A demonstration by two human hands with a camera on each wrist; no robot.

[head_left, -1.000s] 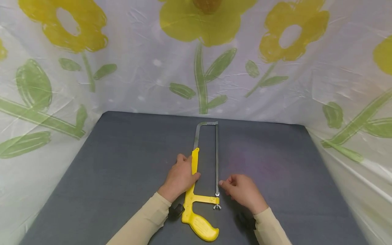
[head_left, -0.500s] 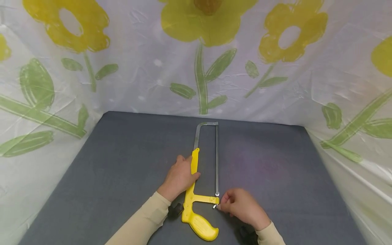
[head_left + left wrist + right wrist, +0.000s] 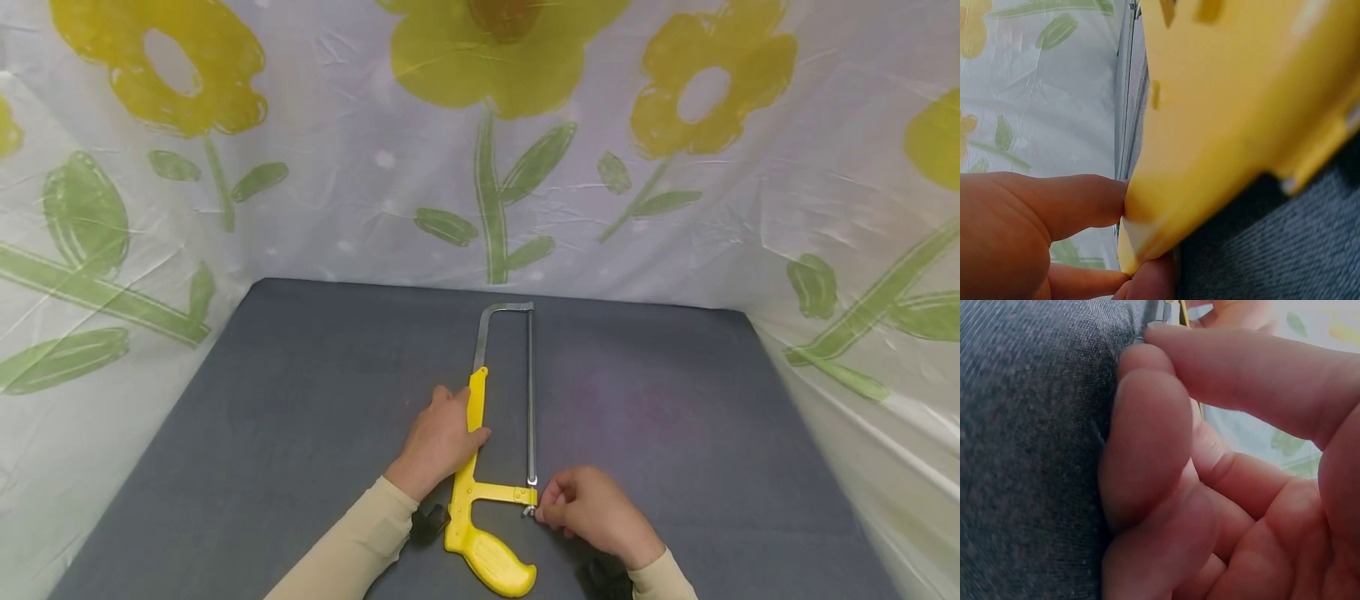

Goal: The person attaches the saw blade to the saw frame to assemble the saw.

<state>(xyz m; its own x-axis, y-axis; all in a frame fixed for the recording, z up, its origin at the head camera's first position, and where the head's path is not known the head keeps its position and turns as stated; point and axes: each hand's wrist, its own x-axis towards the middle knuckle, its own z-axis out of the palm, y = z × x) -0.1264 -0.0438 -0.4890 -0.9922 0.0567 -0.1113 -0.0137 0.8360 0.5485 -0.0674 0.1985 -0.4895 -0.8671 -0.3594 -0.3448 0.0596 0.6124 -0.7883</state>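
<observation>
A hacksaw [image 3: 500,492] with a yellow frame lies flat, its yellow handle [image 3: 498,567] toward me and its metal bow at the far end. My left hand [image 3: 441,435] grips the frame above the handle, thumb over the top edge; the left wrist view shows thumb and fingers pinching the yellow frame [image 3: 1210,119]. The blade [image 3: 531,400] runs along the right side. At its near end sits a small wing nut [image 3: 528,512], which my right hand [image 3: 596,510] pinches between thumb and fingertips. In the right wrist view, the curled fingers [image 3: 1147,444] mostly hide the nut.
A dark grey cloth-covered table [image 3: 322,375] lies under the saw. Behind it and along both sides hangs a white sheet [image 3: 337,167] printed with yellow flowers. Dark wrist cameras sit beneath both wrists, close to the tabletop.
My right hand has moved toward me from beside the blade to the wing nut and now pinches it; the nut's wings have turned. The left hand keeps its grip on the frame.
</observation>
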